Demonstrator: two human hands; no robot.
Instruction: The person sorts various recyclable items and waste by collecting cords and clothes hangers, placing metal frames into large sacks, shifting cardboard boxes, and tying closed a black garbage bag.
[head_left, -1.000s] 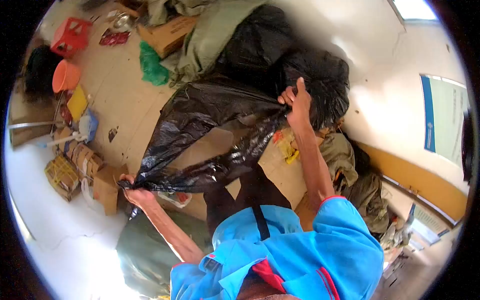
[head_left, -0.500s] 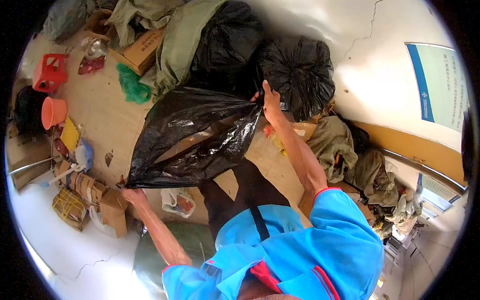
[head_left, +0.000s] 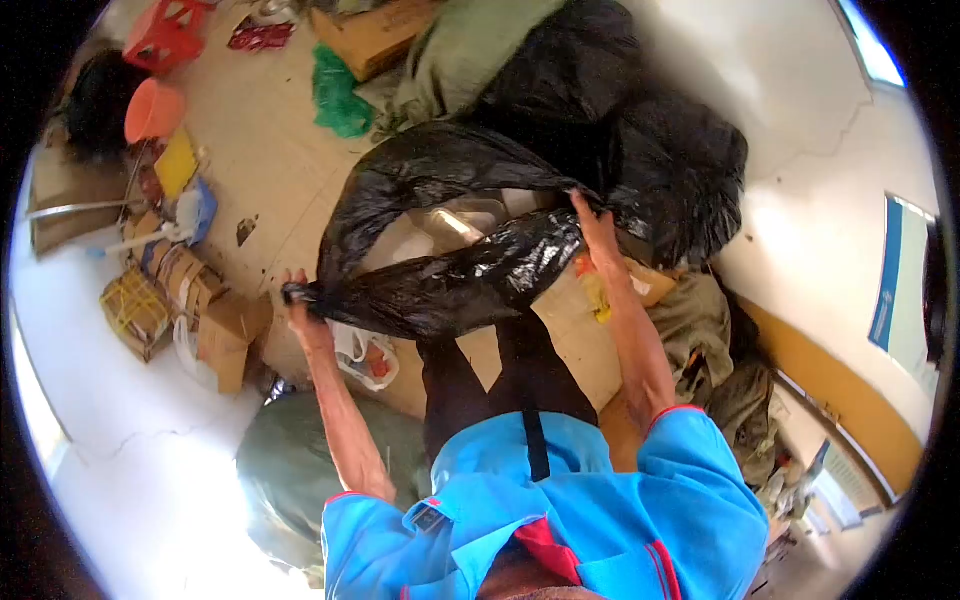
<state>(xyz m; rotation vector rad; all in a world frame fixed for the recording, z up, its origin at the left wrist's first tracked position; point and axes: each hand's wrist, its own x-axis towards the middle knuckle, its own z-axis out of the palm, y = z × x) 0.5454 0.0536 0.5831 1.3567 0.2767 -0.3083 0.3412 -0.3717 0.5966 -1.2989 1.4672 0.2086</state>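
A black plastic garbage bag (head_left: pixel 440 290) is stretched between my two hands, its mouth spread wide. Pale, clear plastic-looking items show inside the opening, though I cannot make out what they are. My left hand (head_left: pixel 308 315) grips the bag's gathered edge on the left. On the opposite side, my right hand (head_left: pixel 597 232) is closed on the rim, close to a full black bag (head_left: pixel 680 175) behind it.
A red stool (head_left: pixel 168 35), a pink bucket (head_left: pixel 155 110) and a green plastic bag (head_left: pixel 340 92) are at the upper left. Cardboard boxes (head_left: pixel 225 335) lie along the left wall. A dark green sack (head_left: pixel 310 450) stands by my left arm, and grey-green sacks (head_left: pixel 695 315) lie to the right.
The bag's mouth has opened wider and rounder, with its contents now showing. Both hands still grip the edge, and the view has shifted and turned.
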